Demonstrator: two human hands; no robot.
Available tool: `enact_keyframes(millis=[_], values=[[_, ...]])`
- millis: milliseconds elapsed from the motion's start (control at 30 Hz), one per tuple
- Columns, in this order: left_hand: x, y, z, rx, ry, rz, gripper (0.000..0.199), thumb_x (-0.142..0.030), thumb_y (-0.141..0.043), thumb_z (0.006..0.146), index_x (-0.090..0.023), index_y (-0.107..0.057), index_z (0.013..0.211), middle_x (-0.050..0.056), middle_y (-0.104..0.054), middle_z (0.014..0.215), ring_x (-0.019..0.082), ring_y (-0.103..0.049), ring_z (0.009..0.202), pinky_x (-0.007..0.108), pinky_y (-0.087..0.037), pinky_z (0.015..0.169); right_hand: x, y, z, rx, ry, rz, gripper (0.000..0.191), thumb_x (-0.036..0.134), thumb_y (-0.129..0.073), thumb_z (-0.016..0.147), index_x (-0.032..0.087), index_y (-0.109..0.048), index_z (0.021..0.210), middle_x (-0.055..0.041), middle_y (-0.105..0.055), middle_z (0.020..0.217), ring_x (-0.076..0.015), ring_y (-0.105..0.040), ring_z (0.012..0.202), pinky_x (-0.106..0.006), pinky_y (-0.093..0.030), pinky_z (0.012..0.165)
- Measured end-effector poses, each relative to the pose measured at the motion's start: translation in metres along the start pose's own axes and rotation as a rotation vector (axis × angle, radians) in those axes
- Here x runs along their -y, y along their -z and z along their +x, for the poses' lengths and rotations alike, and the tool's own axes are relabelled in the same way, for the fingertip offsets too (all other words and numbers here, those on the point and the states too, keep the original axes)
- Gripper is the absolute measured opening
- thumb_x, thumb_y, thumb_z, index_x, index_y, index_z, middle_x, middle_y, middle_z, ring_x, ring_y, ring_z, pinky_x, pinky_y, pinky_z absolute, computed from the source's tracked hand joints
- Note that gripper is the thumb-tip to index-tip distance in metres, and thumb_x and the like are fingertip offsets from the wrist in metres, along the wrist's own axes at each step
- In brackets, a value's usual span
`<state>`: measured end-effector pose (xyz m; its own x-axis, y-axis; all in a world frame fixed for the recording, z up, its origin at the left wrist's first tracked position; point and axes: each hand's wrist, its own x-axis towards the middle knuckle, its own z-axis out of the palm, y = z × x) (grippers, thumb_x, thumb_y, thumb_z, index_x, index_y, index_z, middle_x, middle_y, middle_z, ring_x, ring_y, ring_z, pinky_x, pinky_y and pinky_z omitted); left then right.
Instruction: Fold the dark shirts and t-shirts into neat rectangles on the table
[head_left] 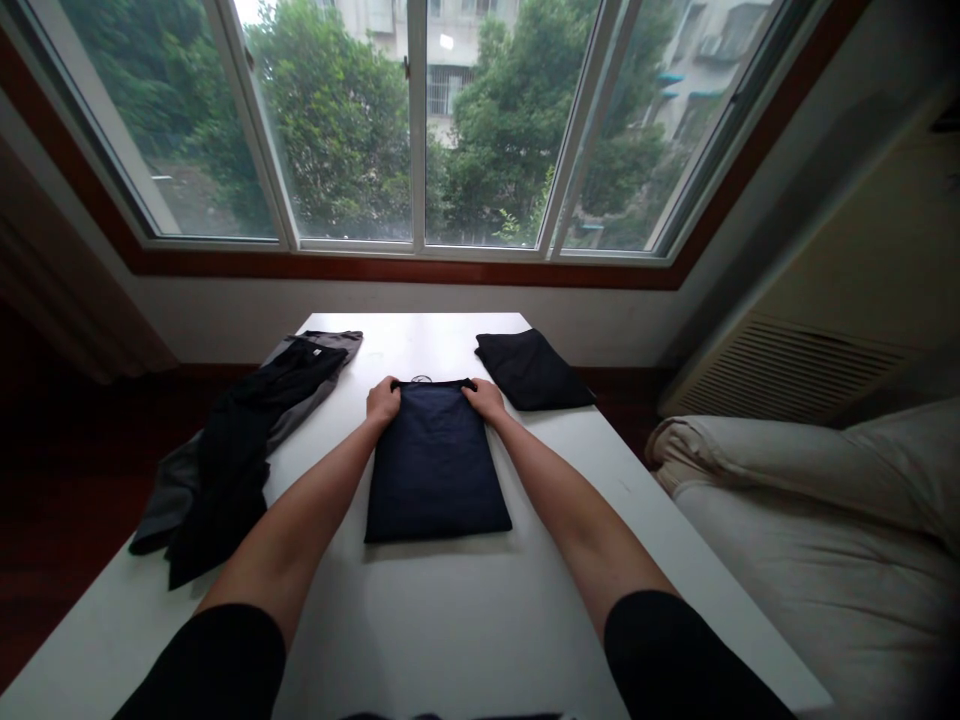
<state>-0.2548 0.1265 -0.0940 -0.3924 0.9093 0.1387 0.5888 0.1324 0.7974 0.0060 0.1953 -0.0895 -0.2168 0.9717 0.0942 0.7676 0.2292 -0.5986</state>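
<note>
A dark navy garment, folded into a neat near-square (437,465), lies flat on the white table (450,620). It looks like a pair of trousers, with a waistband and a thin drawstring loop along its far edge. My left hand (384,402) grips the far left corner, fingers closed on the cloth. At the far right corner my right hand (486,398) pinches the band the same way. Both arms reach forward, one on either side of the garment.
Black folded clothing (531,370) lies at the table's far right. On the left, loose black trousers (247,430) and a grey garment (169,490) are spread out, reaching the table's left edge. A beige sofa (810,520) stands to the right, a window (416,130) beyond.
</note>
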Motion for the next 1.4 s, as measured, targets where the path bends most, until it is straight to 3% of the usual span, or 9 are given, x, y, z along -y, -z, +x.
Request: enact_keyframes(millis=[133,267,433,633,733,867,1033,1233,1400], values=[[-0.006,-0.006,-0.016,-0.071,-0.105,0.207,0.043,-0.025,-0.054,0.096,-0.020,-0.061,0.139,0.016,-0.064,0.136,0.033,-0.053,0.133,0.046,-0.039,0.115,0.004,0.000,-0.011,-0.114,0.038,-0.101,0.036,0.039,-0.052,0.101,0.018,-0.068,0.126,-0.0124,-0.072,0.120,-0.0251,-0.065,0.111,-0.031,-0.048,0.095],[-0.011,-0.010,-0.033,-0.106,-0.320,0.482,0.050,-0.031,-0.053,0.098,-0.018,-0.055,0.146,0.018,-0.047,0.154,0.036,-0.038,0.145,0.050,-0.031,0.120,0.010,0.002,-0.025,-0.282,0.250,-0.197,0.041,0.034,-0.048,0.103,0.015,-0.063,0.137,-0.0175,-0.062,0.134,-0.0294,-0.055,0.125,-0.037,-0.041,0.109],[-0.004,-0.031,-0.048,0.211,-0.514,0.549,0.053,-0.039,-0.049,0.101,-0.022,-0.052,0.151,0.013,-0.039,0.164,0.033,-0.030,0.153,0.053,-0.019,0.126,0.018,-0.021,-0.041,0.005,0.486,-0.266,0.045,0.033,-0.045,0.106,0.018,-0.059,0.145,-0.0140,-0.052,0.152,-0.0267,-0.045,0.142,-0.038,-0.031,0.120],[0.011,-0.048,-0.034,0.290,-0.445,0.605,0.064,-0.052,-0.037,0.104,-0.023,-0.039,0.161,0.012,-0.029,0.170,0.032,-0.019,0.159,0.054,-0.014,0.127,0.008,-0.051,-0.038,0.165,0.406,-0.344,0.069,0.056,-0.032,0.108,0.015,-0.033,0.164,-0.0143,-0.027,0.170,-0.0291,-0.019,0.159,-0.047,-0.014,0.128],[0.013,-0.048,-0.015,0.278,-0.397,0.614,0.069,-0.057,-0.035,0.104,-0.019,-0.038,0.162,0.015,-0.026,0.171,0.035,-0.020,0.158,0.054,-0.015,0.126,0.000,-0.050,-0.028,0.166,0.349,-0.342,0.077,0.065,-0.028,0.106,0.017,-0.029,0.165,-0.0126,-0.022,0.171,-0.0283,-0.014,0.160,-0.048,-0.009,0.128],[0.009,-0.044,-0.001,0.257,-0.332,0.601,0.070,-0.056,-0.037,0.103,-0.016,-0.037,0.161,0.018,-0.026,0.170,0.035,-0.025,0.157,0.051,-0.017,0.126,-0.006,-0.038,-0.017,0.158,0.270,-0.336,0.077,0.064,-0.029,0.105,0.016,-0.027,0.166,-0.0127,-0.016,0.173,-0.0280,-0.009,0.161,-0.050,-0.010,0.128],[0.001,-0.037,-0.022,0.181,-0.409,0.581,0.060,-0.042,-0.042,0.103,-0.014,-0.044,0.156,0.019,-0.031,0.168,0.032,-0.026,0.156,0.049,-0.016,0.127,0.000,-0.031,-0.021,0.106,0.252,-0.366,0.072,0.056,-0.035,0.107,0.012,-0.032,0.164,-0.0175,-0.019,0.171,-0.0294,-0.013,0.160,-0.049,-0.012,0.127],[0.016,-0.031,-0.062,0.310,-0.480,0.573,0.068,-0.052,-0.044,0.101,-0.021,-0.039,0.161,0.014,-0.027,0.171,0.032,-0.020,0.159,0.051,-0.012,0.128,0.010,-0.050,-0.047,0.163,0.445,-0.350,0.068,0.054,-0.032,0.107,0.017,-0.032,0.164,-0.0128,-0.022,0.171,-0.0281,-0.015,0.160,-0.049,-0.012,0.128],[0.028,-0.012,-0.045,0.316,-0.387,0.601,0.071,-0.059,-0.043,0.101,-0.024,-0.036,0.163,0.012,-0.023,0.172,0.033,-0.019,0.159,0.051,-0.013,0.127,0.005,-0.044,-0.042,0.176,0.372,-0.334,0.076,0.062,-0.031,0.106,0.015,-0.029,0.165,-0.0127,-0.020,0.172,-0.0277,-0.014,0.160,-0.046,-0.011,0.129]])
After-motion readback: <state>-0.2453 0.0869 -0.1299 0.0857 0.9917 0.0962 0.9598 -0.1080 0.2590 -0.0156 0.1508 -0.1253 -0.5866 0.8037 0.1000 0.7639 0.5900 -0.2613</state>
